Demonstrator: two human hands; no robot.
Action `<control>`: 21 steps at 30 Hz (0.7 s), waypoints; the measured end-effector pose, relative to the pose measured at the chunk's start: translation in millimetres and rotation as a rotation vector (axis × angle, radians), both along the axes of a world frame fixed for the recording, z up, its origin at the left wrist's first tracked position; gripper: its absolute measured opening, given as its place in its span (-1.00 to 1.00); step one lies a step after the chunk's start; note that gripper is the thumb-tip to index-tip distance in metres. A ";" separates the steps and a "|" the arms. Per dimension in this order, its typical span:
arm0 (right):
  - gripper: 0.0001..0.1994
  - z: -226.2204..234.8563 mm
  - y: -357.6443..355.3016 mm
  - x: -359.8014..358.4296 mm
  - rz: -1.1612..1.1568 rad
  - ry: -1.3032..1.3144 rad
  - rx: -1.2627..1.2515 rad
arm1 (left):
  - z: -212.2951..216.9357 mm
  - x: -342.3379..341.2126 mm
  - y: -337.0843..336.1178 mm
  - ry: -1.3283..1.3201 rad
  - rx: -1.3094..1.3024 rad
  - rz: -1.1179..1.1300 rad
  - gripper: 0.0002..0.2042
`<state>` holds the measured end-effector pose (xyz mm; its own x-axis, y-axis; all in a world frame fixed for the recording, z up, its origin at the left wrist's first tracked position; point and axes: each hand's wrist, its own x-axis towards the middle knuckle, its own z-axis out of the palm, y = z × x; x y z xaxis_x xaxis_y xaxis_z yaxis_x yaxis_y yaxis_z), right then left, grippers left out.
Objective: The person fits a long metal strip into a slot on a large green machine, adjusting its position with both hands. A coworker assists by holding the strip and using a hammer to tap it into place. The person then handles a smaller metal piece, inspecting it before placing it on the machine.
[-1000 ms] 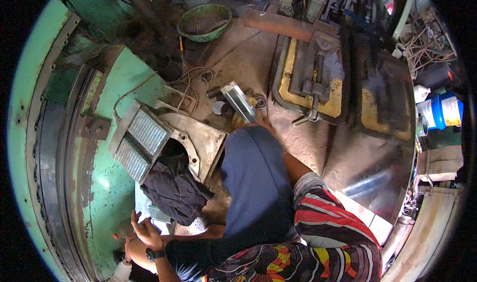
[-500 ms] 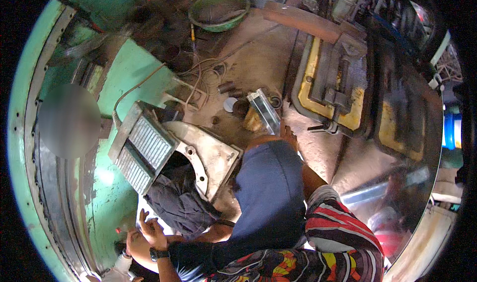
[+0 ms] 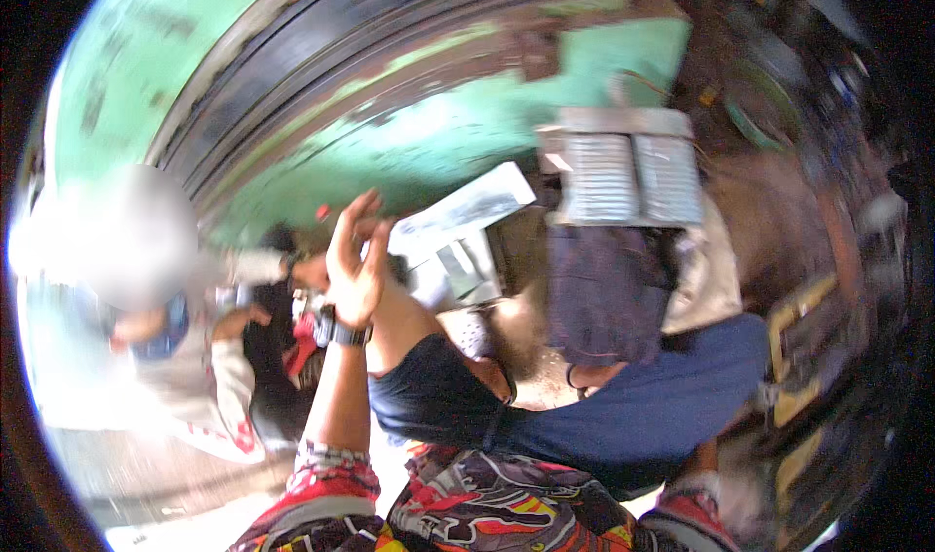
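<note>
My left hand [image 3: 358, 270] is raised over my bare left knee [image 3: 404, 323], with its fingers stretched upward and nothing in them. A dark watch [image 3: 348, 332] is strapped round that wrist. Close beside it, to the left, is another person's hand [image 3: 312, 273]. My right forearm [image 3: 706, 458] comes in at the lower right; its hand is hidden past my thigh. A dark quilted cloth [image 3: 609, 294] hangs from a ribbed grey metal block [image 3: 601, 177], in front of my legs. A pale metal casting [image 3: 709, 275] stands against the cloth's right side.
A white printed sheet [image 3: 467, 211] leans near the green metal panel [image 3: 429, 128]. Another person [image 3: 185, 367] in light clothing sits at the left. At the right, blurred, lie a yellow-edged metal frame [image 3: 784, 333] and a green basin [image 3: 760, 109].
The view has swung left, bringing the other person and the printed sheet into sight. My left hand stays raised with fingers stretched; my right hand, earlier by my right knee, has gone from sight.
</note>
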<state>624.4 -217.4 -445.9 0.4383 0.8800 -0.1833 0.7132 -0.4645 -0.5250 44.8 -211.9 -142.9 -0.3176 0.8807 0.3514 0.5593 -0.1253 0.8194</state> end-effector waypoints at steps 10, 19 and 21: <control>-0.32 199.8 -20.5 7.1 -0.231 1.117 0.166 | -134.9 -143.0 -43.9 -0.380 -0.107 0.195 -0.63; -0.42 368.5 -16.7 -119.1 0.063 0.297 0.651 | -247.1 -151.0 72.0 0.314 -0.432 -0.132 -0.18; -0.46 365.3 -3.9 -95.0 0.211 0.238 0.692 | -256.0 -155.0 86.4 0.472 -0.635 -0.115 -0.08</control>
<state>529.4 -221.3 -80.5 0.2661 0.8894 0.3718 0.5817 0.1595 -0.7976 -110.2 -125.5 -398.9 -0.1553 0.9759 -0.1535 0.8769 0.2077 0.4334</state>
